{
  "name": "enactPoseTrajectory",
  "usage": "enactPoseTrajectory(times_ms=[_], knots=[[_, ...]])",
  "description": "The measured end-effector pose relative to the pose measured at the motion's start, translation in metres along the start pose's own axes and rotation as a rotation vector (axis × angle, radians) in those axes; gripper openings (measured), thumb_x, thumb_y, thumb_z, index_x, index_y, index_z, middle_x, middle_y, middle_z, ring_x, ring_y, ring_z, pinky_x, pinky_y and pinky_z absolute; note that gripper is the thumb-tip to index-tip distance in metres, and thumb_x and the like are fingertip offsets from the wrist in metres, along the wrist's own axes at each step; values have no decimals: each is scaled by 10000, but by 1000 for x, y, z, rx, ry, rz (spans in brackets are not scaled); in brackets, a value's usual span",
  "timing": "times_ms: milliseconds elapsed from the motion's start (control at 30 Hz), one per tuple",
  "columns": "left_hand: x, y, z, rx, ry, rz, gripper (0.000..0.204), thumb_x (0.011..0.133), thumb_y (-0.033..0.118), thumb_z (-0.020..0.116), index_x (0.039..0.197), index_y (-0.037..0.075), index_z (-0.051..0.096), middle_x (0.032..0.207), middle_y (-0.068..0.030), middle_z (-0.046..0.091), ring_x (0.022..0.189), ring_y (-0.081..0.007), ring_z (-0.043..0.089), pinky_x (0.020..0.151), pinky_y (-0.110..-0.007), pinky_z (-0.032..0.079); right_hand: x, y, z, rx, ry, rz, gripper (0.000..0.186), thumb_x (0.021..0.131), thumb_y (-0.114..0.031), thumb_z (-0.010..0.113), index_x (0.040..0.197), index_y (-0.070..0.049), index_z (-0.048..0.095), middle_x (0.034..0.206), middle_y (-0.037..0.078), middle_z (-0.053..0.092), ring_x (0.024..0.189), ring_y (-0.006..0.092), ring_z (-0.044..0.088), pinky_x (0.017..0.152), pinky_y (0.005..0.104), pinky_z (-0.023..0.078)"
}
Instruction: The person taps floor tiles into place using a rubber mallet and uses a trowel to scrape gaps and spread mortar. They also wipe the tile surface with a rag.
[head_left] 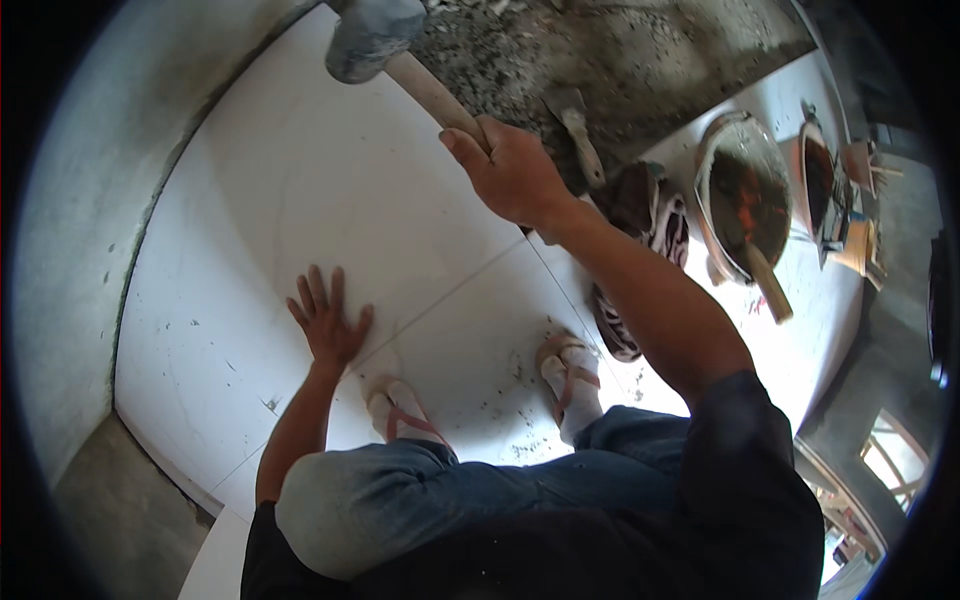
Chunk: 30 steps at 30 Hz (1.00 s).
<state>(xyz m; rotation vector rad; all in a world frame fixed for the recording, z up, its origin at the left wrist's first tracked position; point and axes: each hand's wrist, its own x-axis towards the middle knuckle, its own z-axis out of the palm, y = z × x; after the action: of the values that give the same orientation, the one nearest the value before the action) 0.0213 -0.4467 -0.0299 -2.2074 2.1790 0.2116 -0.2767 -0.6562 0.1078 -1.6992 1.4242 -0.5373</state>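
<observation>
My right hand (pixel 505 170) grips the wooden handle of a mallet (pixel 370 40), whose large grey head is up at the top of the view, over the white floor tile (pixel 240 170). My left hand (pixel 325 320) lies with fingers spread on the white tile, left of my feet. Just right of my right hand a scraper (pixel 575 125) with a pale handle lies at the edge of the rough grey mortar bed (pixel 520 50).
Dark patterned cloth (pixel 620 190) lies beside my right forearm. Further right stand a round bucket (pixel 730 180) of murky liquid with a wooden handle (pixel 770 285) leaning out, another bucket (pixel 810 180) and small tools. A concrete wall (pixel 90 180) runs along the left.
</observation>
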Motion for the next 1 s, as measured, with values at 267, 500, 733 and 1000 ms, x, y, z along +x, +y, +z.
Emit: enactPoseTrajectory(times_ms=[267, 500, 733, 1000], knots=[[174, -47, -29, 15, -2, -249, 756, 897, 571, 479, 1511, 213, 220, 1576, -170, 93, 1446, -410, 35, 1101, -653, 25, 44, -11, 117, 90, -152, 178, 437, 976, -438, 474, 917, -5, 487, 724, 210, 606, 671, 361, 617, 622, 442, 469], [189, -47, -35, -13, -56, -389, 745, 914, 582, 415, 1521, 212, 191, 1586, -143, 69, 1452, -390, 8, 1121, -622, -7, 80, -33, 143, 212, -198, 434, 507, 992, -466, 415, 859, 6, 546, 704, 190, 606, 696, 326, 629, 647, 429, 476], [198, -48, -42, -51, -83, -414, 764, 895, 565, 441, 1519, 198, 197, 1585, -148, 80, 1452, -393, 12, 1117, -634, 8, 115, -1, 154, -10, -84, 242, 512, 1017, -440, 380, 840, 13, 541, 645, 51, 484, 609, 148, 463, 586, 345, 436], [189, -76, -53, -192, -97, -406, 770, 884, 594, 423, 1520, 220, 202, 1588, -136, 82, 1456, -380, 14, 1116, -643, -4, 119, -52, 169, 479, -33, 514, 533, 985, -577, 321, 675, -150, 395, 531, -51, 360, 373, 109, 339, 341, 256, 303]])
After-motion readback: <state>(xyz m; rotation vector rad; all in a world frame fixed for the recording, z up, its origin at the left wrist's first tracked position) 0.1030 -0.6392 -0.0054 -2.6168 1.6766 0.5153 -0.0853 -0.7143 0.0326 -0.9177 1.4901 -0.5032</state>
